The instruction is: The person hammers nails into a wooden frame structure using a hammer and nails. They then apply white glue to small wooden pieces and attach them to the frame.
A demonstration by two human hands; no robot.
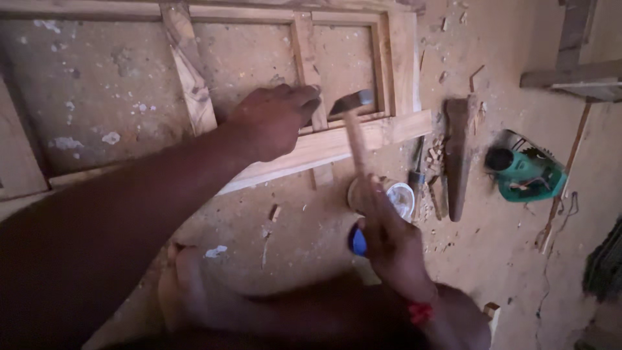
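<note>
Hands: two, both the person's own.
Left hand [275, 120]: fingers curled down onto one narrow upright slat [310, 71] of the pale wooden frame [337, 144], clenched on it as far as shows; the fingertips are hidden behind the knuckles.
Frame: one, lying flat on the dusty sand-coloured floor [492, 259]; its left and top parts are cut off by the picture edge.
Right hand [392, 243]: closed around the lower end of one wooden-handled hammer [355, 133], whose dark metal head is just beside the left hand's fingers, over the frame's lower rail.
Round clear plastic lid [400, 198]: one, partly hidden behind the hammer handle and right hand.
Blue object [356, 241]: one, mostly covered by the right hand, kind unclear.
Dark wooden block [458, 152]: one, lying among wood chips.
Green power tool [528, 172]: one, on the floor, well apart from both hands.
</note>
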